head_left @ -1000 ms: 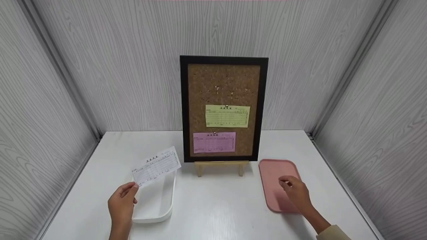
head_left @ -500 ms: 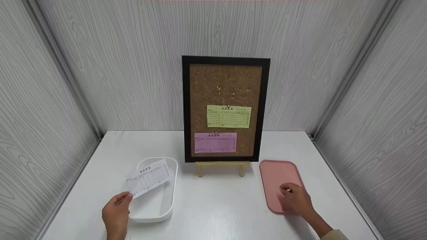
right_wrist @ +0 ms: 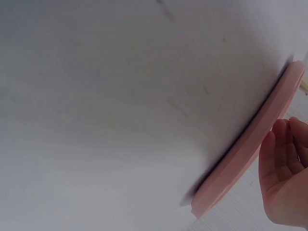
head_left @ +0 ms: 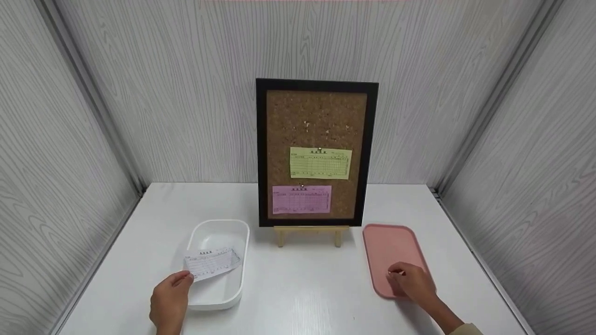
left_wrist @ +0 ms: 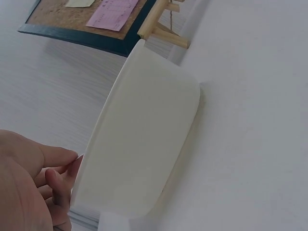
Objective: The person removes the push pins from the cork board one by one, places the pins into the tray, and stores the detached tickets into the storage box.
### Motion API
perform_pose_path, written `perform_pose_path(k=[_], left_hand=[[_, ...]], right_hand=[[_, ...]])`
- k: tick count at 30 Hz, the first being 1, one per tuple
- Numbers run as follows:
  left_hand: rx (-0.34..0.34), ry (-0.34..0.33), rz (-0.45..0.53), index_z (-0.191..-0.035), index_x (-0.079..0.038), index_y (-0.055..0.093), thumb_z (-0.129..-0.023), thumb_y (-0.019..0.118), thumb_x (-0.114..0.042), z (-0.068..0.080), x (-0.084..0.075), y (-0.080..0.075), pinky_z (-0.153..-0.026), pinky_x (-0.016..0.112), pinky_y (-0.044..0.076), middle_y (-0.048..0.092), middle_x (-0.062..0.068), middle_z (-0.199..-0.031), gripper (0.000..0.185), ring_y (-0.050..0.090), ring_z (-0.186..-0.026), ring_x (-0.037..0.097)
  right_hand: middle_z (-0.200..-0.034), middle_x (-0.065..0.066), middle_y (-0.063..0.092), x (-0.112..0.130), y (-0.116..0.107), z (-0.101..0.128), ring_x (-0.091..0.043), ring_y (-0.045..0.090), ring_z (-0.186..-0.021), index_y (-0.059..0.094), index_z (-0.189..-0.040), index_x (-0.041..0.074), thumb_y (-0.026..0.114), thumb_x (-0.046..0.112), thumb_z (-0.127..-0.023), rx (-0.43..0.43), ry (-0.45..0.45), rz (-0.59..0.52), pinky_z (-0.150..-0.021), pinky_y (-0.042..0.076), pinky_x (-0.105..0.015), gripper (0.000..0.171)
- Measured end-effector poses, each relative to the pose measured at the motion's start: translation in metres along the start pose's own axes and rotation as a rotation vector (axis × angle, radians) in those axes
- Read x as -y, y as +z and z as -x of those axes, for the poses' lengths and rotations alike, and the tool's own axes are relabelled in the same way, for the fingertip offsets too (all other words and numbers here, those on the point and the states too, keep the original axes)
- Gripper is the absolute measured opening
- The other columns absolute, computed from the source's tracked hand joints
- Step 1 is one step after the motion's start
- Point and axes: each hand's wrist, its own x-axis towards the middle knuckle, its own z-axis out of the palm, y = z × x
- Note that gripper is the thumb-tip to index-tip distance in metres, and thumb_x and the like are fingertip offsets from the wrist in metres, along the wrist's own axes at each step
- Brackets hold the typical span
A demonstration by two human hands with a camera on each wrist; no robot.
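The head camera is looking forward and down from above the near edge of the white table [head_left: 302,288], taking in the whole booth: the cork board [head_left: 316,151] standing in the middle, the white bin [head_left: 219,298] at the left, and the pink tray [head_left: 389,246] at the right. The left wrist camera is sitting very near the white bin [left_wrist: 144,149], looking along the table toward the cork board [left_wrist: 86,19], so it is sharing these two things with the head view. The right wrist camera is lying low and close to the table surface [right_wrist: 120,106], facing the edge of the pink tray [right_wrist: 250,144], which it is sharing with the head view.
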Motion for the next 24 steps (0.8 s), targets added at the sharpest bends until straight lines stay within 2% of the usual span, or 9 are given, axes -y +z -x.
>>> perform_pose_path(k=[4,9,16,24], left_hand=[[0.008,0.032,-0.06,-0.121,-0.005,0.069,-0.099,0.058,-0.029,0.003,-0.001,0.0,-0.089,0.059,0.041,0.071,0.018,-0.121,0.034,0.063,-0.114,0.041],[0.031,0.068,-0.091,-0.121,-0.005,0.069,-0.097,0.06,-0.031,0.006,0.0,-0.002,-0.081,0.054,0.043,0.073,0.016,-0.116,0.036,0.065,-0.109,0.04],[0.054,0.076,-0.103,-0.13,-0.006,0.064,-0.096,0.063,-0.041,0.008,0.003,-0.008,-0.085,0.056,0.043,0.071,0.017,-0.122,0.049,0.063,-0.115,0.042],[0.047,0.085,-0.093,-0.131,-0.008,0.063,-0.097,0.063,-0.041,0.011,-0.002,-0.011,-0.087,0.057,0.042,0.07,0.016,-0.123,0.048,0.062,-0.116,0.04]], right_hand=[[-0.092,0.004,0.075,0.0,0.002,0.001,-0.015,0.069,-0.09,0.077,-0.09,0.018,0.073,0.009,-0.087,0.016,0.023,0.001,-0.081,0.054,-0.039,0.011],[-0.09,0.003,0.075,0.0,0.005,0.002,-0.014,0.068,-0.087,0.076,-0.088,0.016,0.072,0.006,-0.087,0.033,0.032,-0.027,-0.079,0.054,-0.037,0.011],[-0.09,0.003,0.074,-0.002,0.005,0.002,-0.013,0.066,-0.086,0.076,-0.09,0.017,0.075,0.011,-0.087,0.04,0.047,-0.02,-0.079,0.052,-0.037,0.006],[-0.09,0.0,0.074,-0.001,0.0,0.0,-0.016,0.067,-0.087,0.077,-0.093,0.011,0.072,0.006,-0.088,0.002,0.019,-0.033,-0.079,0.054,-0.036,0.008]])
